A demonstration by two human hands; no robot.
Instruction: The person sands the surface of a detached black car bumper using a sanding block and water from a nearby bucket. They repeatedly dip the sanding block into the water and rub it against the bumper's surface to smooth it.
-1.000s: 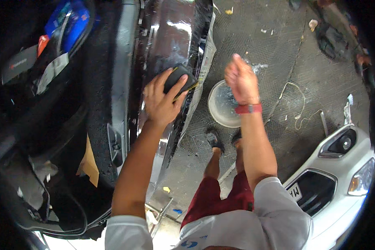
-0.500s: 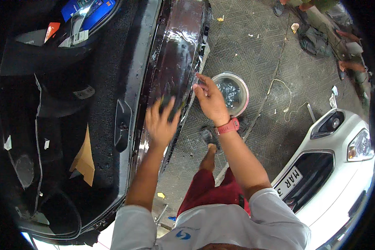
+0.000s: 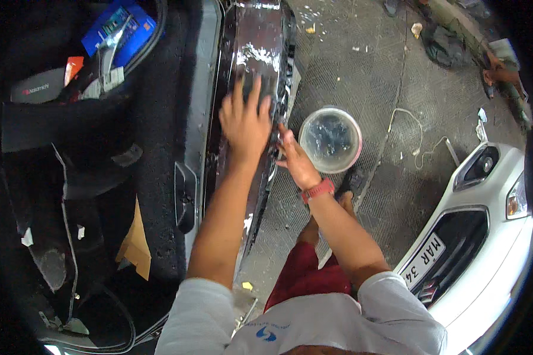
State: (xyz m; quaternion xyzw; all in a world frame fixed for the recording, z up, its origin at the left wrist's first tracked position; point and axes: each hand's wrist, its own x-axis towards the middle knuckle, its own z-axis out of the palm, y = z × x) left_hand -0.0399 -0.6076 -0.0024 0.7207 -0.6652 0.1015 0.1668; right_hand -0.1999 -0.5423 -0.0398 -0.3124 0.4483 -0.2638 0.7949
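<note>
The wet, dark brown bumper [image 3: 258, 35] of a car runs up the middle, streaked with white suds. Across its top lies my left hand [image 3: 246, 121], fingers stretched and spread. A dark patch shows between those fingertips; whether it is a thing under them or only wet paint, I cannot tell. My right hand [image 3: 298, 163], below a red wristwatch [image 3: 318, 190], is at the bumper's outer edge with fingers apart and partly bent. Whether it touches the edge is unclear. Just right of it on the floor stands a round bucket [image 3: 359, 148] of cloudy water.
Left is the car's open black trunk [image 3: 154, 118], holding a blue box [image 3: 137, 50] and a piece of cardboard [image 3: 136, 242]. A white car's front [image 3: 485, 236] stands at the lower right. A thin cord [image 3: 420, 127] and dark bags [image 3: 444, 47] lie on the ridged floor.
My left hand has slid forward along the bumper, away from me. My right hand has dropped lower, toward me, beside the bumper's edge. The whole view has shifted slightly.
</note>
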